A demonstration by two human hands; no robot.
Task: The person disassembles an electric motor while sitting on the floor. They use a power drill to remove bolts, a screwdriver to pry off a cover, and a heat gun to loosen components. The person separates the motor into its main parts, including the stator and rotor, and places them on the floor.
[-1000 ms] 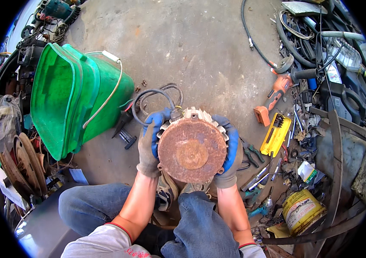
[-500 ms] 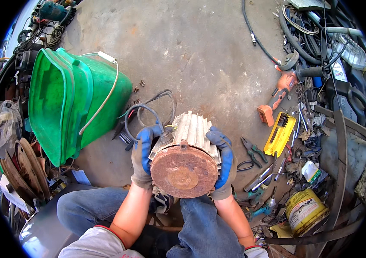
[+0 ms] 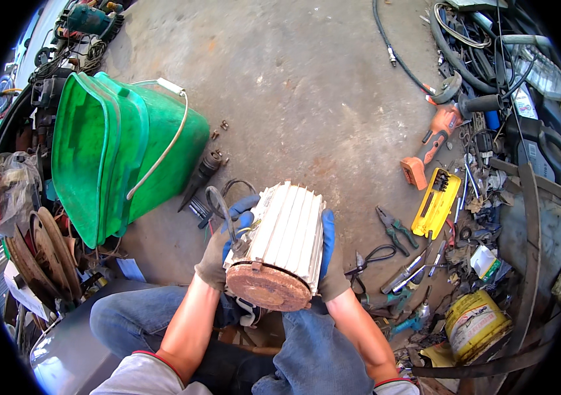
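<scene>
I have the motor held over the knees, grasped from both sides by the gloved hands: the left hand wraps the side with the cable, the right hand clasps the opposite fins. I can't make out the motor's underside or far end, nor the right fingertips. The cable partly disappears behind the left hand, and the shoes beneath are mostly covered. The bottom of the green bucket is turned from me. A second ago the rusty end plate faced me nearly full on; now it tips toward the lap, showing the white fins lengthwise. The pliers, then partly behind the right hand, are uncovered.
</scene>
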